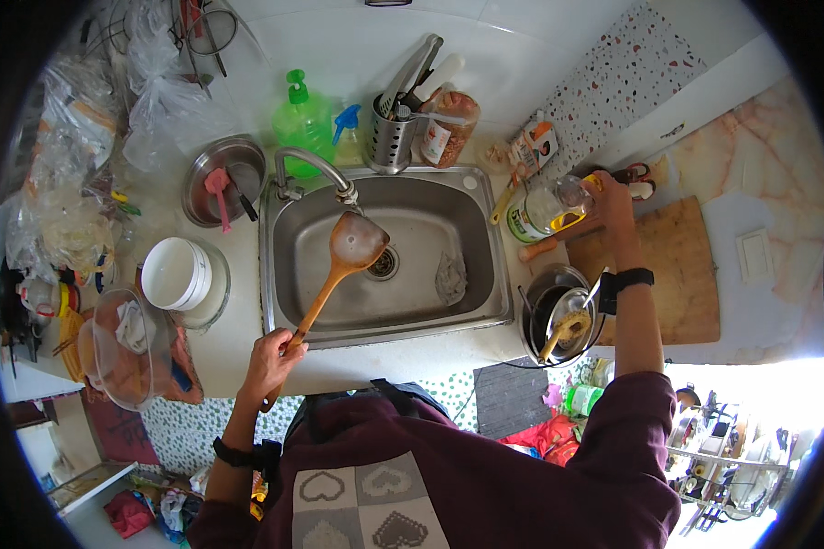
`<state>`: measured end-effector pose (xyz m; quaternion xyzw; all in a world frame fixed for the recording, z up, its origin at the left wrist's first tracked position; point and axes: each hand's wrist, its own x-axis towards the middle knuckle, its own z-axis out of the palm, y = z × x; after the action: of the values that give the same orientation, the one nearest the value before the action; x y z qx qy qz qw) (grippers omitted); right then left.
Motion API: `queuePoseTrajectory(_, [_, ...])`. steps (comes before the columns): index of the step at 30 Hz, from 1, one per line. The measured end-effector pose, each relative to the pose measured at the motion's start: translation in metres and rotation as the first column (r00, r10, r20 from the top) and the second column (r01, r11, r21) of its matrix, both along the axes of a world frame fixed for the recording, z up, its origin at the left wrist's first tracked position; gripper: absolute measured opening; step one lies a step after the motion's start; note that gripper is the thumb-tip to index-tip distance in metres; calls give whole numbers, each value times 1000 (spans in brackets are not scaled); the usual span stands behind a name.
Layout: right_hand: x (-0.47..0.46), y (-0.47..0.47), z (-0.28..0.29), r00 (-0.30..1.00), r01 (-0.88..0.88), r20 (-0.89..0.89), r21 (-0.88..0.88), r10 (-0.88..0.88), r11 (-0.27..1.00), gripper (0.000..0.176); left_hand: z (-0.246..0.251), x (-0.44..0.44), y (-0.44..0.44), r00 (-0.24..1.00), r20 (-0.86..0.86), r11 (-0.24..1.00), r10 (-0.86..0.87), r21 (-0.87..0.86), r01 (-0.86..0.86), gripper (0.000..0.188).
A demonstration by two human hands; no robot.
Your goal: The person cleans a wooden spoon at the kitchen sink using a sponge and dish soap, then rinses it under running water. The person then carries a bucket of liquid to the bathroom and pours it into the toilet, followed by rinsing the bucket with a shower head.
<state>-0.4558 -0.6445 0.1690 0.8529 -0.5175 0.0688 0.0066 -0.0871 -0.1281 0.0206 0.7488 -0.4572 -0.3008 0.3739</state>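
Note:
My left hand [272, 362] grips the handle of a wooden ladle or wok spatula [359, 241]. Its broad head is under the mouth of the curved metal faucet [316, 162], over the stainless steel sink [412, 199]. The head looks wet and whitish inside; whether it holds water or foam I cannot tell. On the right, my right hand [610, 199] is closed around the yellow top of a clear plastic jug [535, 213] with a green label. A crumpled translucent piece [451, 279], perhaps plastic, lies in the sink, right of the drain [383, 264].
A steel pot [224, 171] and white bowls [176, 274] stand left of the sink. Behind it are a green pump bottle [302, 123] and a utensil holder [389, 141]. Nested metal bowls [556, 312] sit near the right front edge, beside a wooden cutting board [673, 288].

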Motion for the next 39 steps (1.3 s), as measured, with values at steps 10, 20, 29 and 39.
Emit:
queuePoseTrajectory(10, [-15,-40,11,928,-370,-73,-84,365,925,34,6,2,0,999,47,1000,-16,11,16,28])
queuePoseTrajectory(20, [-17,-35,0,913,-363,-210,-19,351,932,23,11,5,1,999,15,995,-33,98,32,32])
queuePoseTrajectory(29, [10,22,14,966,-228,-188,-273,180,935,39,10,-4,4,995,-73,993,-74,90,80,31])
queuePoseTrajectory(39, [144,236,-139,765,-379,632,596,-122,708,72,44,-10,11,984,-164,959,-61,263,104,30])
